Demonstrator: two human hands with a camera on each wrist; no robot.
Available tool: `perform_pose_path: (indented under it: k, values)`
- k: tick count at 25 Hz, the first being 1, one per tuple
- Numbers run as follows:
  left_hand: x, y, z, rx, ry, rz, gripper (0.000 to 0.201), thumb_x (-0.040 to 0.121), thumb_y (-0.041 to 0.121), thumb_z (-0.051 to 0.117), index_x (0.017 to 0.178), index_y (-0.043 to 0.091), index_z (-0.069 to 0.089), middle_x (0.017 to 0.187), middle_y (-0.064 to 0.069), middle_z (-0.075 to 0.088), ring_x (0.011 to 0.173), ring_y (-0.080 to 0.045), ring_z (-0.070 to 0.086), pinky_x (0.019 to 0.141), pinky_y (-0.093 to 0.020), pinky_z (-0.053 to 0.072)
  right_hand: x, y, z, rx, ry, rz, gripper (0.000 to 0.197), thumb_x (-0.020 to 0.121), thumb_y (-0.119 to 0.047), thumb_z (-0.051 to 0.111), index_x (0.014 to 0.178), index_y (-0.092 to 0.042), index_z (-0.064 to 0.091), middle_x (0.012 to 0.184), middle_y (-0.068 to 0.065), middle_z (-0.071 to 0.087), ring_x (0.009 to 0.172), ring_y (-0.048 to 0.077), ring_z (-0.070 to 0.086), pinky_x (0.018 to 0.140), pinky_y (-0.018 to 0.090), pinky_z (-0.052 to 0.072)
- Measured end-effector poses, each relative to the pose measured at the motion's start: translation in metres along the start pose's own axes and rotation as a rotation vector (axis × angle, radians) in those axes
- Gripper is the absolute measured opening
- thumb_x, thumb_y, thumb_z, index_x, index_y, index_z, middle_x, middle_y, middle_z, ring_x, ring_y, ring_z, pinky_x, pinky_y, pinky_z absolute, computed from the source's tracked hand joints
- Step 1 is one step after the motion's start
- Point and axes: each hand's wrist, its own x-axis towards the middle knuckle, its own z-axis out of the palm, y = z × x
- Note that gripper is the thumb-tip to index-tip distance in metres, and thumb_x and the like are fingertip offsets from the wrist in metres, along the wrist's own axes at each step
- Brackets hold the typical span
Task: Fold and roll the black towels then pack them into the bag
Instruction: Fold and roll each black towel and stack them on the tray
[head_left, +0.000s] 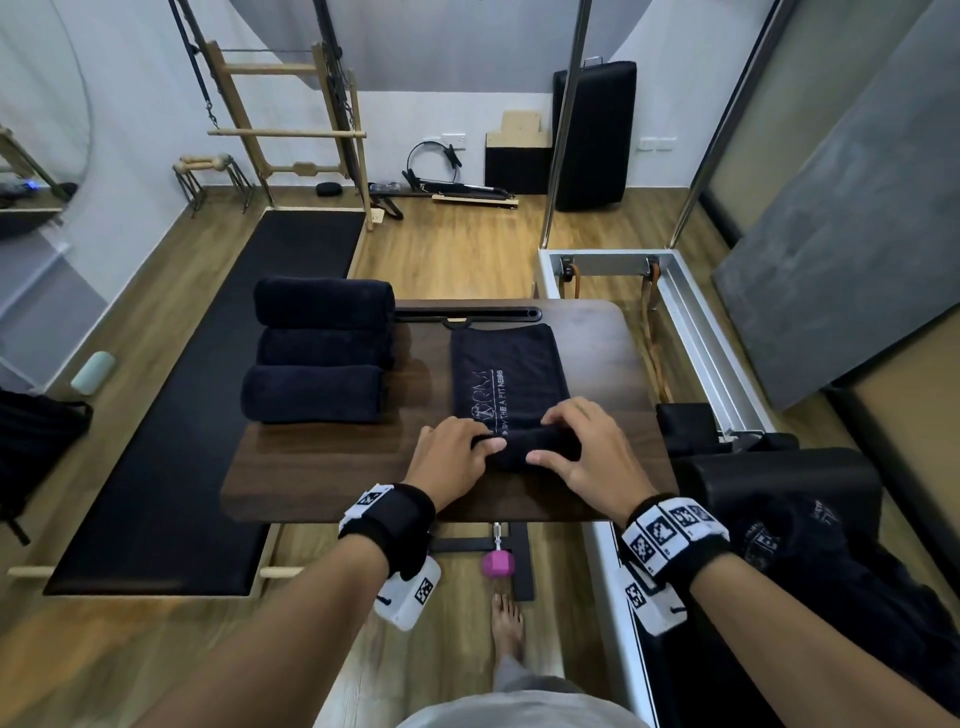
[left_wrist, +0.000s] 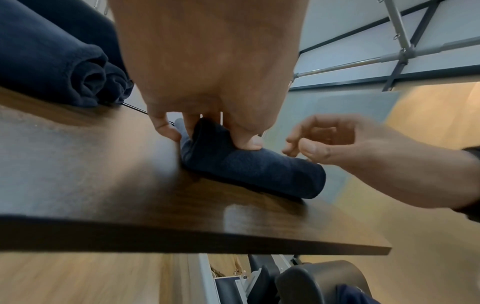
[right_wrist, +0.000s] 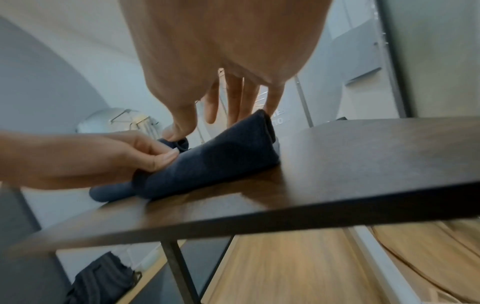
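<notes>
Now both hands, left hand (head_left: 453, 453) and right hand (head_left: 582, 453), curl fingers around the rolled near end of the black towel (head_left: 506, 374) beside three rolled towels (head_left: 322, 351).

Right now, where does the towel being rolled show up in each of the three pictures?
Head: the towel lies centre on the table, its near end rolled under both hands.
Left wrist: the roll sits mid-picture, below the left hand.
Right wrist: it sits centre-left, below the right hand.
Shared landmark: the dark wooden table's near edge.
</notes>
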Motion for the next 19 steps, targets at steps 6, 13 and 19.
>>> perform_pose_path:
  k: [6,13,19]
  values:
    - [0.015,0.0,-0.003,0.036,-0.108,-0.077,0.041,0.112,0.043,0.042,0.086,0.019,0.063,0.09,-0.002,0.069,0.103,-0.033,0.063,0.085,-0.042,0.032,-0.008,0.004,0.008,-0.338,-0.162,-0.123,0.046,0.083,-0.033,0.081,0.122,-0.023,0.06,0.122,-0.008,0.058,0.113,0.018,0.054,0.097,0.037,0.045]
    - [-0.003,-0.009,0.003,-0.093,0.084,0.114,0.022,0.108,0.05,0.05,0.119,0.031,0.052,0.111,0.016,0.053,0.103,-0.009,0.057,0.096,-0.041,0.039,0.018,0.006,0.005,-0.336,-0.296,-0.06,0.029,0.091,-0.01,0.069,0.119,-0.016,0.062,0.115,0.0,0.065,0.107,0.025,0.059,0.096,0.039,0.044]
    - [0.001,-0.018,-0.006,0.146,0.074,0.259,0.049,0.087,0.061,0.074,0.123,0.028,0.066,0.129,0.012,0.056,0.123,-0.015,0.048,0.096,-0.034,0.036,0.042,0.009,-0.004,-0.219,-0.426,0.107,0.023,0.099,-0.014,0.063,0.119,-0.024,0.063,0.115,0.003,0.07,0.108,0.026,0.063,0.089,0.039,0.051]
